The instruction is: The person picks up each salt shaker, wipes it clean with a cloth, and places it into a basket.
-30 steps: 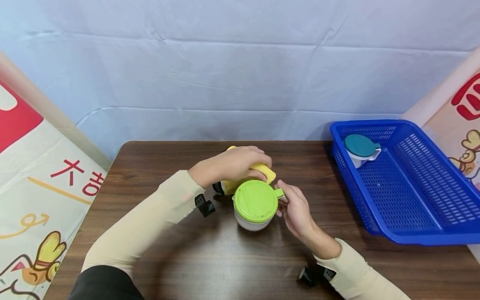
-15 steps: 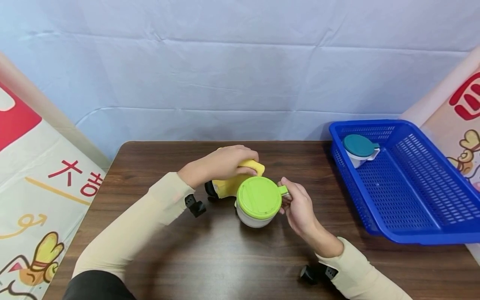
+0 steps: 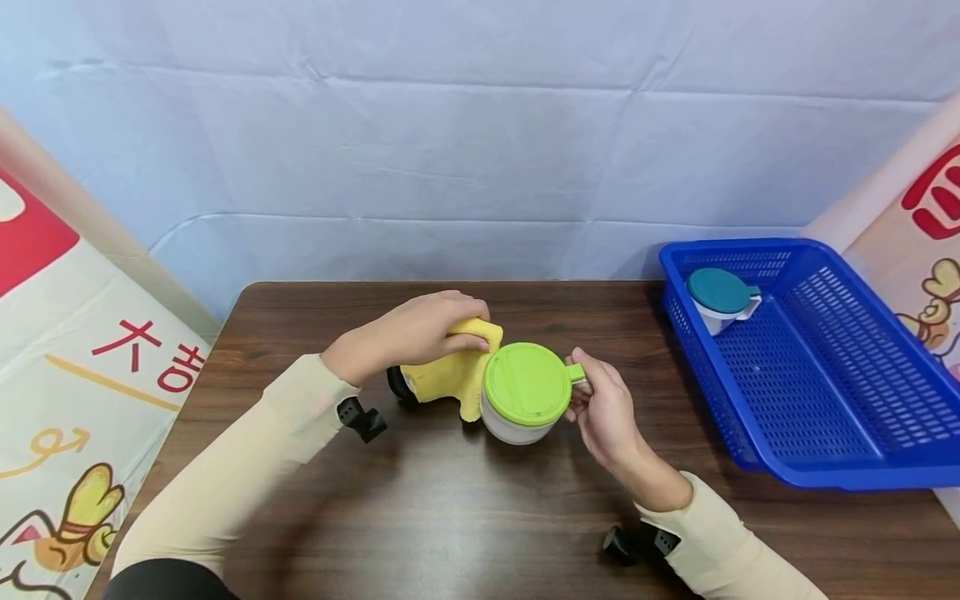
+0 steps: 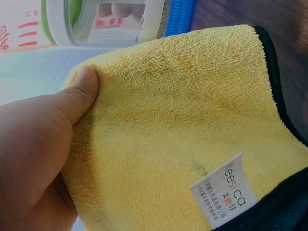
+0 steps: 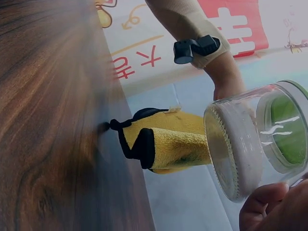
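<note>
A clear seasoning jar with a bright green lid [image 3: 527, 383] is held up by its side handle in my right hand [image 3: 606, 412]. In the right wrist view the glass jar [image 5: 236, 144] hangs above the tabletop, its bottom turned toward the cloth. My left hand [image 3: 412, 333] pinches a yellow towel [image 3: 446, 379] along its upper edge, thumb on the near face. This towel [image 4: 183, 110] has a black border and a white label [image 4: 225, 192], and drapes downward just left of the jar. In the head view the jar overlaps the towel's right end.
A blue plastic basket [image 3: 750, 433] stands at the right of the dark wooden table [image 3: 420, 517]. Inside its far left corner sits a similar jar with a teal lid [image 3: 718, 292]. A pale cloth backdrop [image 3: 480, 167] rises behind the table.
My left hand has moved left with the towel, so more of the towel shows. The jar has shifted slightly right and away from me in my right hand.
</note>
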`<state>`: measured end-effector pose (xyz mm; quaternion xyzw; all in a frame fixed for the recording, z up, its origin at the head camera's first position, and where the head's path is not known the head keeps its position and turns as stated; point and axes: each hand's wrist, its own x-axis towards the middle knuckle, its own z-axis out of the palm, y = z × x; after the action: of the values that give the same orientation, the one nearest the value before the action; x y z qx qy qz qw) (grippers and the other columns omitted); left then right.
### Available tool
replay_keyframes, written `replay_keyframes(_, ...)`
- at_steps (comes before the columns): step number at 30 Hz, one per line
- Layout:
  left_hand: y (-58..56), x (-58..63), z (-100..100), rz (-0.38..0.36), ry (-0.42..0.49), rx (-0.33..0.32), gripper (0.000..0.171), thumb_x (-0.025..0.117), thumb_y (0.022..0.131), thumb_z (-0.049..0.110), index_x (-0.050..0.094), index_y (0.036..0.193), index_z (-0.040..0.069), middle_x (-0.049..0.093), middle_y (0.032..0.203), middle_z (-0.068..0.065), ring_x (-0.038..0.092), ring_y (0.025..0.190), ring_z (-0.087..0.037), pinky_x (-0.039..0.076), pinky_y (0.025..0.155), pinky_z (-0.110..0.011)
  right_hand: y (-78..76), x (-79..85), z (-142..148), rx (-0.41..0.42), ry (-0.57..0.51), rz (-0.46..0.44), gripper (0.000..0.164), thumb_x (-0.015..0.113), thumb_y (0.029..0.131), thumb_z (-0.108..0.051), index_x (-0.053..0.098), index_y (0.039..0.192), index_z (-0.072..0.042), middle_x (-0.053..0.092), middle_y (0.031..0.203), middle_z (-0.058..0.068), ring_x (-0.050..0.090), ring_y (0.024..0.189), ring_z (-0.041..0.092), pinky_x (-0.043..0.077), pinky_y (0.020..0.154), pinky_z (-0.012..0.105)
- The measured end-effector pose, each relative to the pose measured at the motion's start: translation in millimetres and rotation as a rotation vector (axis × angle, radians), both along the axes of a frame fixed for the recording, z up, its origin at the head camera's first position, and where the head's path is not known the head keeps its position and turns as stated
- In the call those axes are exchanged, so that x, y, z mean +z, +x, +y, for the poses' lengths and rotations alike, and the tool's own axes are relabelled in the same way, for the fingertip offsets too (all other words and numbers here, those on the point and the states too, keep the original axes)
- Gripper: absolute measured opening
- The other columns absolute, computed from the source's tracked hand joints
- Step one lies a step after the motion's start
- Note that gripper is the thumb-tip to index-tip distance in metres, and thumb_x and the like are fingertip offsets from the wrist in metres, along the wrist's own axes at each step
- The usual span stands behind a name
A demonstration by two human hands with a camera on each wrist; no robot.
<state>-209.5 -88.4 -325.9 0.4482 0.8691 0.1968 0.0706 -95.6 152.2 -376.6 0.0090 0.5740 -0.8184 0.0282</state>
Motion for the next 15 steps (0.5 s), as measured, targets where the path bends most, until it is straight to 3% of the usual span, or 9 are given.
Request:
replay_keyframes(4, 0.2, 1.1, -4.3, 0.008, 0.016, -0.001, 0.015, 0.066, 0.1, 0.034, 0.062, 0.1, 0.02, 0.056, 0.087, 0.007, 0.051, 0.091, -0.015, 0.042, 0.08, -0.033, -0.8, 1.3, 1.5, -0.023, -0.015, -0.012, 0.047, 0.034, 0.11, -0.021, 0.05, 0.066, -0.017, 0.045, 0.057, -0.007, 0.04, 0.052, 0.005, 0.034, 0.049, 0.019)
replay_keyframes(15, 7.4, 0.4, -23.6, 0.054, 0.067, -0.031, 0.013, 0.064, 0.101, 0.033, 0.062, 0.105, 0.02, 0.056, 0.092, 0.01, 0.051, 0.09, -0.013, 0.043, 0.083, -0.032, -2.7, 5.4, 3.8, -0.051, -0.056, -0.02, 0.045, 0.036, 0.11, -0.022, 0.055, 0.07, -0.018, 0.052, 0.059, -0.008, 0.042, 0.052, 0.005, 0.034, 0.049, 0.02)
